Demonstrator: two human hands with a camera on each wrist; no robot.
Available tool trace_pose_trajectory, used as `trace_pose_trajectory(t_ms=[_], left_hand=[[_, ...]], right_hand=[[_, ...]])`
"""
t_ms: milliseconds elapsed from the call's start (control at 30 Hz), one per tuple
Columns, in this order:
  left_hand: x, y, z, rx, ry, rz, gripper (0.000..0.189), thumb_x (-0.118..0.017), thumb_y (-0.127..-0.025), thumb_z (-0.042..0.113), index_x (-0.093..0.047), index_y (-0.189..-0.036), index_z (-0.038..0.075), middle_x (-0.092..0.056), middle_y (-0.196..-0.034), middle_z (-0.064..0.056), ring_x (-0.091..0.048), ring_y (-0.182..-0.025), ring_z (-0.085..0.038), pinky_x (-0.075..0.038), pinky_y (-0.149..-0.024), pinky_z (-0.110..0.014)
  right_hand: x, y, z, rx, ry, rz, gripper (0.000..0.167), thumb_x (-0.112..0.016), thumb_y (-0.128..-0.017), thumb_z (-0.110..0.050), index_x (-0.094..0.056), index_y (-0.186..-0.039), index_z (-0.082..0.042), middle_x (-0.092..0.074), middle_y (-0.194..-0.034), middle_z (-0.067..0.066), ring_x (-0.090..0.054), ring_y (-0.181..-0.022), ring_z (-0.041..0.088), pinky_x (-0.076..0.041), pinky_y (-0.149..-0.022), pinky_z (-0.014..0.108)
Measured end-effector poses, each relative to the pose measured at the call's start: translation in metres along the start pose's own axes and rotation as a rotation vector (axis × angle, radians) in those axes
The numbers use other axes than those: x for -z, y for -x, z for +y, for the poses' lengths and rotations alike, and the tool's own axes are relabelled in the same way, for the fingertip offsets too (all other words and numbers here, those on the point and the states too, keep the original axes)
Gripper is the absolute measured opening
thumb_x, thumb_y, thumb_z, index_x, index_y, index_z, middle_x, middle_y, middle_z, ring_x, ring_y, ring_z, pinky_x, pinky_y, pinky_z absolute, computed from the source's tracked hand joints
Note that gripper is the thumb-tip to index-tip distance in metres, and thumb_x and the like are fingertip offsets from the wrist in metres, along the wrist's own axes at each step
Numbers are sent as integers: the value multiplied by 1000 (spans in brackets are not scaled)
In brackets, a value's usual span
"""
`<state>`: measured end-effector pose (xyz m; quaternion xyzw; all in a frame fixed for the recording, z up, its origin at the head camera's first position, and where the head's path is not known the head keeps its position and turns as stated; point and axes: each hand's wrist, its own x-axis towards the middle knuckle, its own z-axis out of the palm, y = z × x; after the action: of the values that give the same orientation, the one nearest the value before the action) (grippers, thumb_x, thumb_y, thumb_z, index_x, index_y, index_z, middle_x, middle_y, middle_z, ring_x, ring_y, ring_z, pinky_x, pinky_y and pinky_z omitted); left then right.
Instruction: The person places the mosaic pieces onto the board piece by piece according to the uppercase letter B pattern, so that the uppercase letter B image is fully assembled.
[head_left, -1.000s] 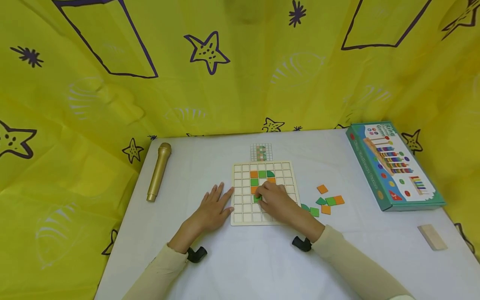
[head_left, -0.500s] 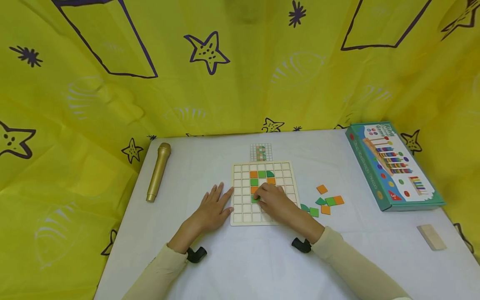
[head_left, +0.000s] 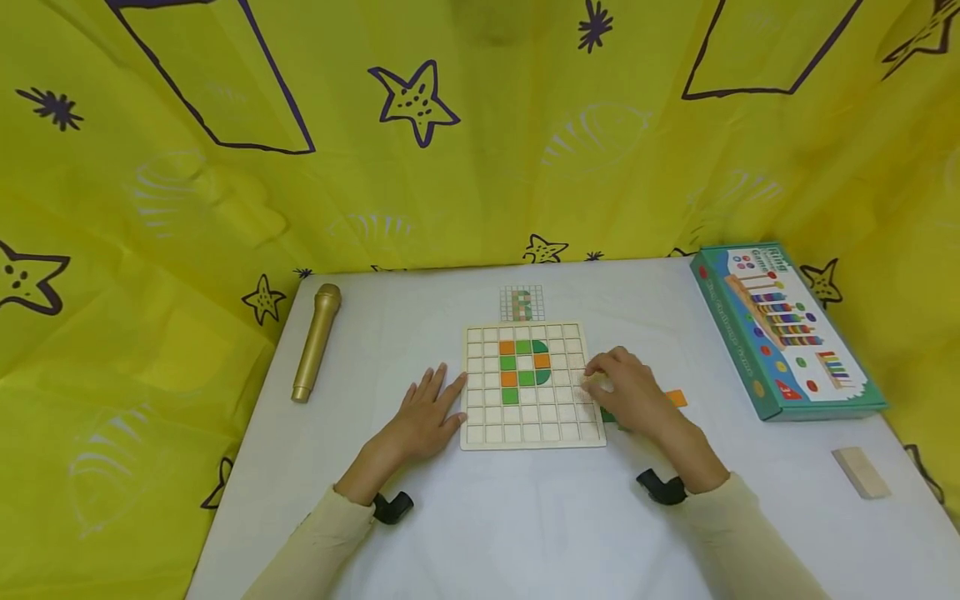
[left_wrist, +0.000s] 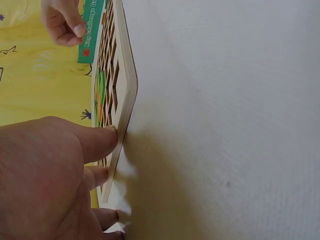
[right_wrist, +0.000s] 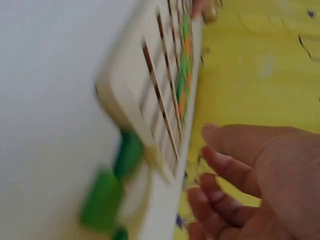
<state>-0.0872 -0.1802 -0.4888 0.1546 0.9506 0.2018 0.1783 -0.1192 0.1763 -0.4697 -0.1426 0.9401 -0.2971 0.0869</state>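
Observation:
A pale wooden grid board point(head_left: 487, 421) lies on the white table. Set in its cells are several orange and green tiles, among them a green square point(head_left: 510, 396) lowest and two dark green quarter-rounds. My left hand point(head_left: 422, 425) lies flat beside the board, with fingertips touching its left edge; in the left wrist view the thumb point(left_wrist: 97, 142) meets the rim. Just over the board's right edge hovers my right hand point(head_left: 630, 392), its fingers loosely bent and nothing between them. Under and behind it lie loose tiles, mostly hidden; an orange tile point(head_left: 677, 398) shows.
A small printed pattern card point(head_left: 522, 303) lies just beyond the board. At left is a gold microphone point(head_left: 317, 343). A green game box point(head_left: 791, 333) and a small wooden block point(head_left: 861, 472) are at right. A yellow cloth point(head_left: 480, 183) hangs behind the table.
My right hand has left the green square in the board and moved right, toward the loose tiles. That square now sits in its cell. The left hand stays put.

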Motion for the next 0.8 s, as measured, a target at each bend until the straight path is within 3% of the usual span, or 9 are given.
trace_pose_trajectory(t_ms=[167, 300, 400, 567, 800], left_hand=[[2, 1, 0, 7, 4, -5, 67, -50, -111, 39, -25, -170, 18, -8, -176, -21, -4, -163, -42, -9, -129, -65], [1, 1, 0, 10, 1, -8, 67, -49, -111, 39, -24, -170, 18, -8, -176, -21, -4, -163, -42, -9, -129, -64], [1, 1, 0, 10, -2, -6, 67, -50, -111, 39, -25, -170, 19, -8, -176, -21, -4, -163, -42, -9, -129, -64], [0, 0, 0, 9, -5, -4, 67, -49, -111, 39, -24, -170, 19, -8, -176, -20, -4, -163, -42, -9, -129, -64], [-1, 0, -1, 6, -9, -3, 66, -49, -112, 39, -25, -170, 18, -8, -176, -21, -4, -163, -42, -10, -129, -65]], right_hand=[[30, 7, 26, -166, 22, -71, 40, -72, -101, -27, -62, -126, 3, -53, -128, 29, -53, -111, 43, -47, -91, 59], [36, 10, 42, -234, 56, -69, 51, -73, -100, -28, -54, -130, 10, -49, -128, 35, -49, -113, 50, -42, -95, 67], [32, 11, 49, -241, 49, -66, 47, -70, -102, -24, -53, -127, 12, -50, -122, 34, -48, -110, 51, -42, -96, 66], [25, 10, 55, -178, -15, -56, 29, -62, -106, -9, -55, -127, 10, -51, -124, 32, -52, -114, 48, -47, -101, 64], [24, 8, 58, -203, -82, -64, 35, -60, -106, -7, -52, -136, 8, -44, -133, 32, -57, -117, 46, -50, -102, 63]])
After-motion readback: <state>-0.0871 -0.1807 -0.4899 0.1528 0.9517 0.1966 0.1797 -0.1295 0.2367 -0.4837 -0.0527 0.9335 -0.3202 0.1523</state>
